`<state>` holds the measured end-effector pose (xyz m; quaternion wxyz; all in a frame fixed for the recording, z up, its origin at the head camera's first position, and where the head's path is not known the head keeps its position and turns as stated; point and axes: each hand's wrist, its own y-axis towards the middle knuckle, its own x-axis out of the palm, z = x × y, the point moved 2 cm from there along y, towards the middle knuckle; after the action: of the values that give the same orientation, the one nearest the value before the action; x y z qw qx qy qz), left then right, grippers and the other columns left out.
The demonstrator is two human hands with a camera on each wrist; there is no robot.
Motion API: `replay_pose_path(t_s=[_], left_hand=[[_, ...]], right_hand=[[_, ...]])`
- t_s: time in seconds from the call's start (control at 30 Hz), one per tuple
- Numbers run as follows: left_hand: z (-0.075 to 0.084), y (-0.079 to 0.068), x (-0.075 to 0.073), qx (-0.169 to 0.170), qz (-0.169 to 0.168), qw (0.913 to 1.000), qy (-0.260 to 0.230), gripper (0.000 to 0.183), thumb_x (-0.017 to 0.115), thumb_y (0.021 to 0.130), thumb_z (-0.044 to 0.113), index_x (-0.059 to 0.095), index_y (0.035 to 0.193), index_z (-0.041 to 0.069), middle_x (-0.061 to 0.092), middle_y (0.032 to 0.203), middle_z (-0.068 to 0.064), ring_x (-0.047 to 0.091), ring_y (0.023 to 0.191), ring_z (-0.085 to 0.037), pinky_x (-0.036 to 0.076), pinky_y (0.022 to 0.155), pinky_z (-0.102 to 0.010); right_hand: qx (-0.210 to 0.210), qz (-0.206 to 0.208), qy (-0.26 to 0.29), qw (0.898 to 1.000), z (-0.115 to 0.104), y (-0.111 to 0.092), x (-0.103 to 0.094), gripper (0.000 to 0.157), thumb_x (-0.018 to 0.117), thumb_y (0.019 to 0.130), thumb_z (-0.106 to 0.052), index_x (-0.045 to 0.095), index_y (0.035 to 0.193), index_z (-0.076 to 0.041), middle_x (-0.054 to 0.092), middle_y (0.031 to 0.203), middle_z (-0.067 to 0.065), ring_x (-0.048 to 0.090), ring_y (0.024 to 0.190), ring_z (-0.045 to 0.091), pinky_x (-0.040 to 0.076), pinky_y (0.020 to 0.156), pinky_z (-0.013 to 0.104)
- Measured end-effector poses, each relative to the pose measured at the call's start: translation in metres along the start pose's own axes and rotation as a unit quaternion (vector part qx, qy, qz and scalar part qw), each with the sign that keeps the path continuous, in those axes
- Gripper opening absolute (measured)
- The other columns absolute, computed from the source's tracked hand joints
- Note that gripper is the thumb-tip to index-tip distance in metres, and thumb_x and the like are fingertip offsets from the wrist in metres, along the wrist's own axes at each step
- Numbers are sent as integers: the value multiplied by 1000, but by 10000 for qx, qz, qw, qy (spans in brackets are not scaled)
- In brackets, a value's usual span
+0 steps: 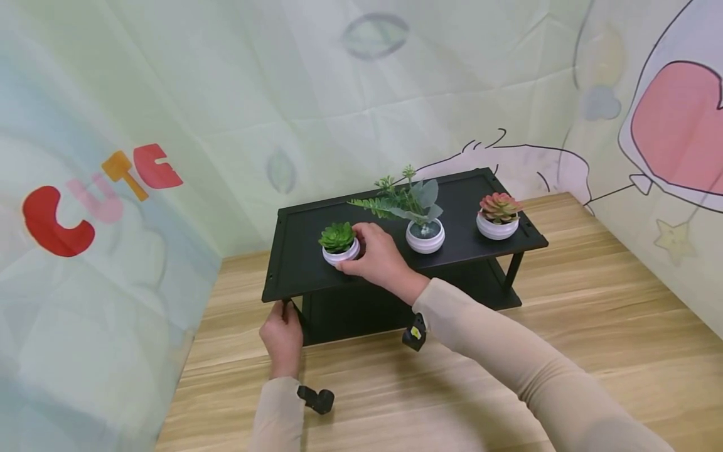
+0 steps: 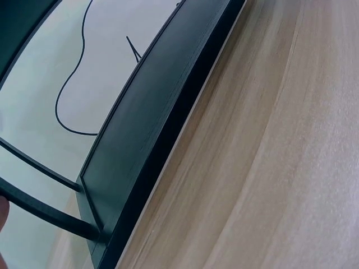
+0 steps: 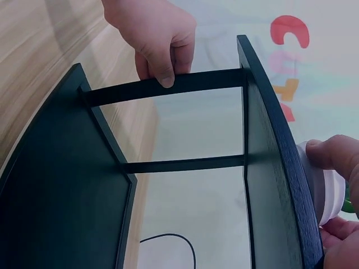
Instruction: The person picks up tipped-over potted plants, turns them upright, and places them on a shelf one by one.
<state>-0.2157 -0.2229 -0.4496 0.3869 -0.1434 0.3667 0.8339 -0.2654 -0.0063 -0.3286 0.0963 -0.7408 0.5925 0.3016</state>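
Observation:
A black two-tier shelf [image 1: 299, 270] stands on a wooden table. My left hand [image 1: 282, 334] grips its front left post [image 3: 207, 80], with thumb and fingers closed around it in the right wrist view. On the top board, toward the left, sits a small green succulent in a white pot [image 1: 341, 252]. My right hand [image 1: 383, 254] holds this pot by its sides, thumb at the front and fingers behind. In the right wrist view the pot's base is right at the top board. Only a sliver of the left hand appears in the left wrist view.
A leafy green plant in a white pot [image 1: 425, 242] stands mid-board, close to my right hand. Farther right is a pink-tipped succulent in a white pot [image 1: 497, 225]. Behind the shelf hangs a printed cloth [image 1: 237, 125]; the wooden table [image 1: 361, 402] extends in front.

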Motion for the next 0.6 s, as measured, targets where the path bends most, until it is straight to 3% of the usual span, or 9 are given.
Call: replay_pose_path(t_s=[0.2,0.3,0.4,0.47,0.53,0.6], left_hand=[[4,3,1,-155,-65,9998,-67,16,53,92,8,62,88,-5,64,76,-19,52,62,-27,42,58,-38],[5,3,-1,-476,-178,9978,-417,20,53,92,9,62,103,-4,66,96,-22,61,81,-32,48,70,-42],[8,-6,-11,-628,-117,9952,-746,31,54,90,9,56,118,-5,60,116,-24,57,104,-34,46,85,-45],[15,-16,-23,-246,42,9970,-731,33,56,89,6,56,118,-8,59,117,-24,56,106,-35,46,86,-45],[28,-28,-36,612,217,9971,-407,27,58,86,3,60,110,-9,64,106,-23,61,95,-33,49,77,-44],[48,-37,-48,1671,348,9853,30,20,59,82,0,64,100,-7,67,93,-20,64,82,-32,50,67,-43]], right_hand=[[193,-168,-66,9997,0,-5,-7,87,78,72,-32,30,142,-9,41,129,10,47,110,21,43,92,37],[38,-146,-271,9995,-1,-20,-18,88,75,75,-35,27,144,-10,35,138,11,44,118,23,41,96,40],[-416,-117,-739,9963,-1,-47,-34,78,70,80,-36,32,142,-7,35,138,13,41,123,26,37,100,43],[-666,-40,-1171,9909,2,-69,-46,72,68,82,-35,37,138,-5,39,136,15,40,125,28,36,100,44],[-750,59,-1623,9839,6,-89,-57,67,68,82,-35,42,135,-4,42,133,16,42,122,30,37,99,46],[-640,106,-2040,9768,10,-107,-66,65,68,81,-36,45,133,-3,44,131,17,43,120,31,39,97,47]])
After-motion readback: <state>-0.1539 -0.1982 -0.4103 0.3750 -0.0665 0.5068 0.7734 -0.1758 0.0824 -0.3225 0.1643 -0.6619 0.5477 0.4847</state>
